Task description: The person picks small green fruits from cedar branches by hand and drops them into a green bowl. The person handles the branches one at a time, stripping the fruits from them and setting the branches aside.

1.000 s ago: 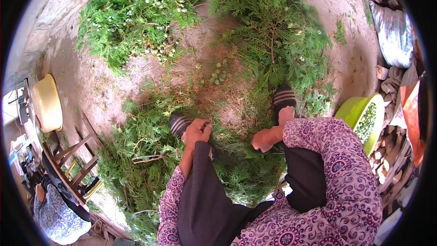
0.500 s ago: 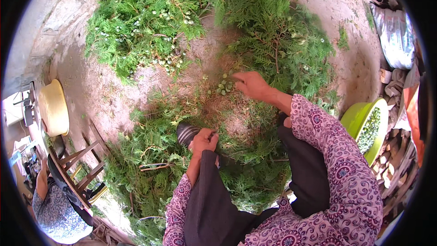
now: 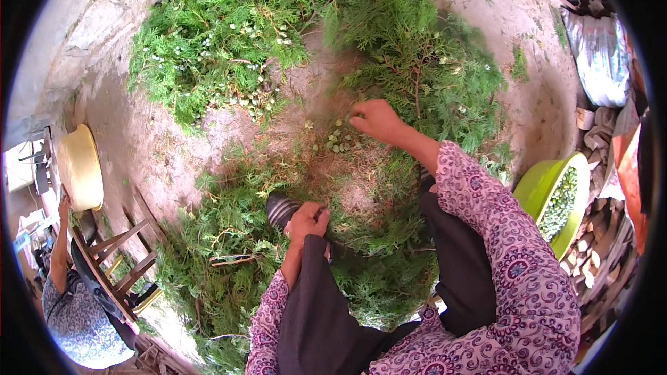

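No lettering (nor any number or sign) can be read.

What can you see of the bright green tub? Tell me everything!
The bright green tub is round, smooth and plastic-looking, with a wide open top. It holds many small, pale green pieces. It sits at the person's right, beside chopped wood. It looks tipped, though the lens bends shapes. A patterned sleeve overlaps it in view; touching or not, I can't tell.
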Motion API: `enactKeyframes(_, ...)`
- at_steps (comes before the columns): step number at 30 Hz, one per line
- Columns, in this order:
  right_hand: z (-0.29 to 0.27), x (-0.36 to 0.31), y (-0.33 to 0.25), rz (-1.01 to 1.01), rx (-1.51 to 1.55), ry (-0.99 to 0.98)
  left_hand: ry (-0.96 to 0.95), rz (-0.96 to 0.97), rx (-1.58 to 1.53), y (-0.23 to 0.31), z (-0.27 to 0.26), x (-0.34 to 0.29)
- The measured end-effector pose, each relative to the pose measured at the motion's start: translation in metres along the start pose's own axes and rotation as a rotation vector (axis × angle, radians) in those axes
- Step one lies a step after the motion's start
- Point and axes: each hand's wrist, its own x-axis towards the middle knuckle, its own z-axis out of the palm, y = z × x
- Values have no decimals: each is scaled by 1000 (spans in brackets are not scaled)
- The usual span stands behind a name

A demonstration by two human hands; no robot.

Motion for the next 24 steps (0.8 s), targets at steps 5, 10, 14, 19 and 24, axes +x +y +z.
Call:
enactKeyframes(5, 23, 17, 2, 39, -62, 100, 4, 29, -35, -10, 3, 0)
enactKeyframes(10, 26, 1, 23, 74, -139, 120, -1, 42, 0, -2, 2, 0)
enactKeyframes(14, 5, 8, 16, 261, 356, -87, 13, 36, -24, 1, -2, -1)
enactKeyframes(19, -10, -12, 9, 655, 1194, -363, 17, 22, -52, -4, 0, -2)
enactKeyframes(24, -11, -16, 5, 549, 1475, -543, 24, 39, -47, -13, 1, -2)
